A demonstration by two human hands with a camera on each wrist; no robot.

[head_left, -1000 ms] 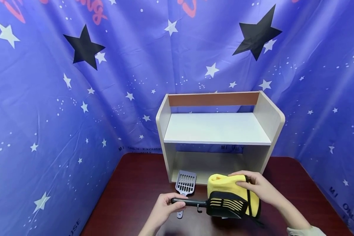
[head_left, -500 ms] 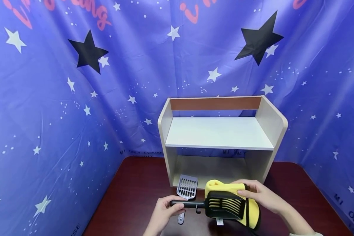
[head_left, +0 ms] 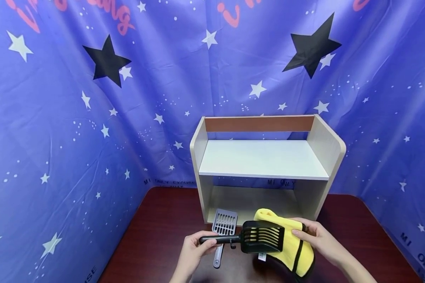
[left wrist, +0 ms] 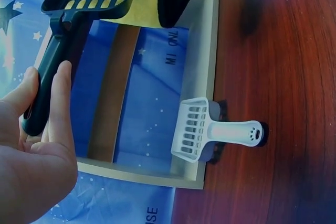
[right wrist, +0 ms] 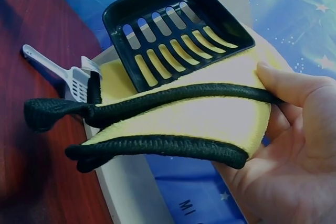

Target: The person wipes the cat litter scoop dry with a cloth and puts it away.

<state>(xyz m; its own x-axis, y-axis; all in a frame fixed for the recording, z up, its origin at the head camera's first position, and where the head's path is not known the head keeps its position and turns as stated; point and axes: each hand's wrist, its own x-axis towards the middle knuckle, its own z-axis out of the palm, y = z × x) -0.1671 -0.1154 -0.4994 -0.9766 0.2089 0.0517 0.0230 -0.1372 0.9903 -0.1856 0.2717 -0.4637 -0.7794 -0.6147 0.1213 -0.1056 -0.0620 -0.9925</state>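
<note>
My left hand (head_left: 194, 248) grips the black handle of a slotted litter scoop (head_left: 262, 236), held level above the table with its basket to the right. A folded yellow towel with black edging (head_left: 293, 251) is pinched between thumb and fingers of my right hand (head_left: 318, 237). The scoop's basket overlaps the towel's left part, and yellow shows through several slots. In the right wrist view a black loop (right wrist: 44, 114) sticks out from the towel's edging. A grey litter scoop (head_left: 225, 223) lies behind my left hand, its slotted head at the shelf's front edge.
A small two-tier shelf unit (head_left: 263, 159) with pale side panels stands at the back of the dark red table (head_left: 156, 236). A blue curtain (head_left: 156, 78) with stars hangs behind and along both sides.
The black scoop has shifted left and slightly up, uncovering more of the towel. The towel tilts more, its lower end hanging down to the right. The head view has tipped upward slightly.
</note>
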